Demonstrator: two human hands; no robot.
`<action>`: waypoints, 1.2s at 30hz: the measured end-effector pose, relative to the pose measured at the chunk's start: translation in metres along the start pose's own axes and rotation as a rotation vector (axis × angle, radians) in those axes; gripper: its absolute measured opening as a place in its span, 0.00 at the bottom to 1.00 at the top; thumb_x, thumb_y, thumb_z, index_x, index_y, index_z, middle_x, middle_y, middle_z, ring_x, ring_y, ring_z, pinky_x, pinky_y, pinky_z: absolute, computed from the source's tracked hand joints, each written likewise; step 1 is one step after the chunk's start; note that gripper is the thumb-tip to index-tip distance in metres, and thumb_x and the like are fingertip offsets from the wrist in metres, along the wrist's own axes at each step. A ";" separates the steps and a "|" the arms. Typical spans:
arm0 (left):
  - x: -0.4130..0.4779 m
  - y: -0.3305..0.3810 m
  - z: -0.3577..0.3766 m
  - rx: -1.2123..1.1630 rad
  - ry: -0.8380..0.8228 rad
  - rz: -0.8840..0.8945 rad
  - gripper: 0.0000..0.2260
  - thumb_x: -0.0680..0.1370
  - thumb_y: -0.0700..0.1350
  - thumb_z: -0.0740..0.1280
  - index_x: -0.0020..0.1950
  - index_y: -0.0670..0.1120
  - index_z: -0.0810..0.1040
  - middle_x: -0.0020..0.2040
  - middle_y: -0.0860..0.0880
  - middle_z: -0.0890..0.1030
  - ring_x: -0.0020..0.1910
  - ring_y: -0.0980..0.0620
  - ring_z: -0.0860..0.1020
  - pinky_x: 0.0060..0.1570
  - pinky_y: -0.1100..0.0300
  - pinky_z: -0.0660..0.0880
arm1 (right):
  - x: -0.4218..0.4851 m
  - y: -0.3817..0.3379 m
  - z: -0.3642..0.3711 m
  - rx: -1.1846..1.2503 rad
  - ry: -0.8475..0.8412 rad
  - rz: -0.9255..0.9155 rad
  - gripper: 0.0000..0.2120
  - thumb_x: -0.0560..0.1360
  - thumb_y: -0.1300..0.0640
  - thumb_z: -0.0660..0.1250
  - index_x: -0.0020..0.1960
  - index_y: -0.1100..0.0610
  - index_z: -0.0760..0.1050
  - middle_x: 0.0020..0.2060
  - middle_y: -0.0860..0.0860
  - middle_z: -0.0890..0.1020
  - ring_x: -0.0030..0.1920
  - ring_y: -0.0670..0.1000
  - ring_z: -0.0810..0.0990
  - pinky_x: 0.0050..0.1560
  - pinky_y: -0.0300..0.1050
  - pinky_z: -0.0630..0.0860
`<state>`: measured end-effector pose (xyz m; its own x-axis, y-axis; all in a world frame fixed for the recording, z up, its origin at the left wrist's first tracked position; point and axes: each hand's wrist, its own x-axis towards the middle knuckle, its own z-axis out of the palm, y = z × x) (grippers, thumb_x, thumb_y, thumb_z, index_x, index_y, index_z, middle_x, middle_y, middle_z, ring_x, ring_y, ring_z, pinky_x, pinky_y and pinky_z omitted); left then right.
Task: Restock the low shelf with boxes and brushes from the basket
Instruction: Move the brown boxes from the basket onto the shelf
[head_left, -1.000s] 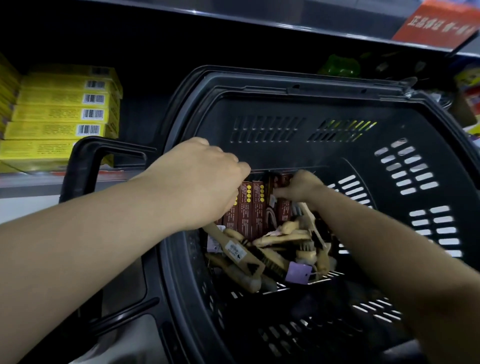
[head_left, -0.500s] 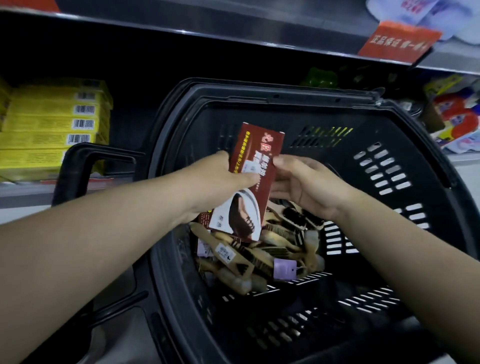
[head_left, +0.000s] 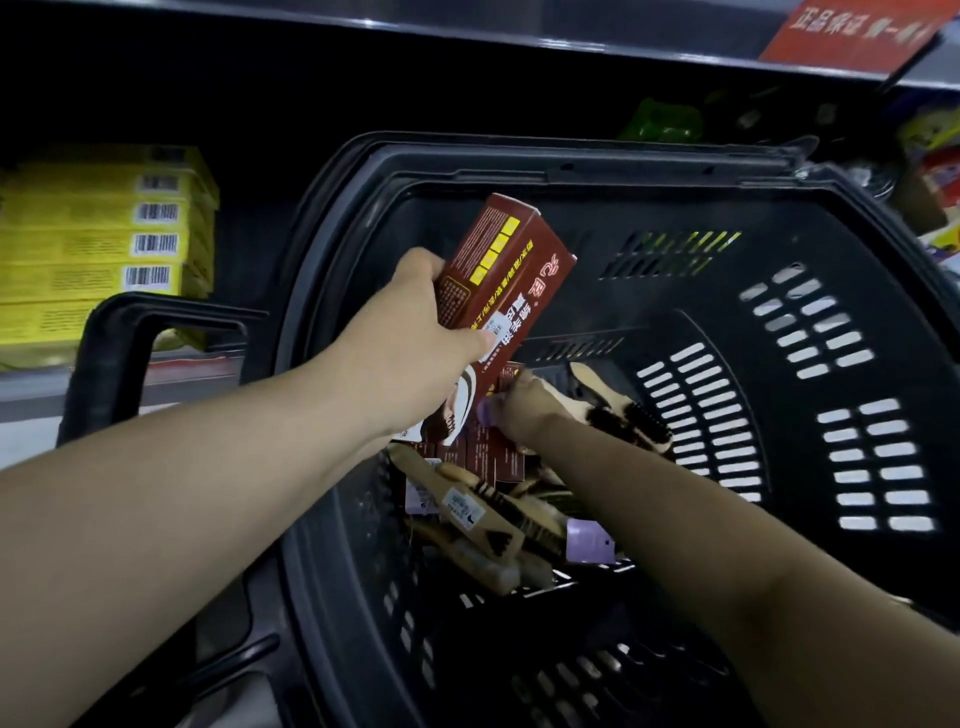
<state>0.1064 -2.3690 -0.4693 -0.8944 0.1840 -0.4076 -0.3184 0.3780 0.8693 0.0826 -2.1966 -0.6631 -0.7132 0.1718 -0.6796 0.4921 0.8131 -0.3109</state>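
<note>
Raised over the black slotted basket (head_left: 623, 171), gripped tilted in the left hand (head_left: 415, 353): one red-brown box (head_left: 504, 280) with yellow squares and pale lettering. Just beneath, standing near the basket's far wall, a row of matching boxes (head_left: 483, 452). Heaped on the basket's floor, wooden-handled brushes (head_left: 483, 525) with dark bristles and lilac tags; a single brush (head_left: 623, 415) lying toward the basket's right wall.

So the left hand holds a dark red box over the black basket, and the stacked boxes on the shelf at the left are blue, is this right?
Not quite: the head view shows the stacked boxes on the shelf at the left are yellow, not blue. The rest stands: the left hand holds a dark red box over the black basket.
</note>
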 end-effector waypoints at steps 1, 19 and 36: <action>0.000 0.000 0.000 -0.007 -0.006 -0.012 0.18 0.76 0.46 0.69 0.60 0.53 0.64 0.52 0.51 0.79 0.46 0.51 0.81 0.49 0.49 0.79 | 0.004 0.004 0.001 0.008 0.027 0.025 0.18 0.76 0.49 0.59 0.61 0.59 0.68 0.56 0.55 0.78 0.56 0.58 0.78 0.57 0.51 0.75; 0.000 -0.001 0.002 -0.016 -0.003 -0.025 0.17 0.75 0.48 0.69 0.58 0.54 0.64 0.51 0.52 0.80 0.46 0.52 0.82 0.49 0.50 0.79 | 0.019 0.018 -0.007 -0.029 0.083 0.115 0.24 0.77 0.41 0.59 0.63 0.58 0.71 0.56 0.56 0.80 0.49 0.55 0.77 0.42 0.41 0.64; 0.003 -0.003 0.001 -0.038 0.001 -0.028 0.16 0.75 0.47 0.68 0.57 0.54 0.64 0.51 0.52 0.80 0.45 0.52 0.81 0.45 0.53 0.80 | -0.005 0.027 -0.043 0.205 -0.011 0.055 0.09 0.74 0.52 0.66 0.48 0.58 0.76 0.40 0.55 0.80 0.41 0.54 0.79 0.44 0.45 0.76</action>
<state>0.1046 -2.3683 -0.4732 -0.8852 0.1733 -0.4318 -0.3550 0.3483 0.8676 0.0776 -2.1511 -0.6394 -0.6774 0.2056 -0.7063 0.6223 0.6721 -0.4012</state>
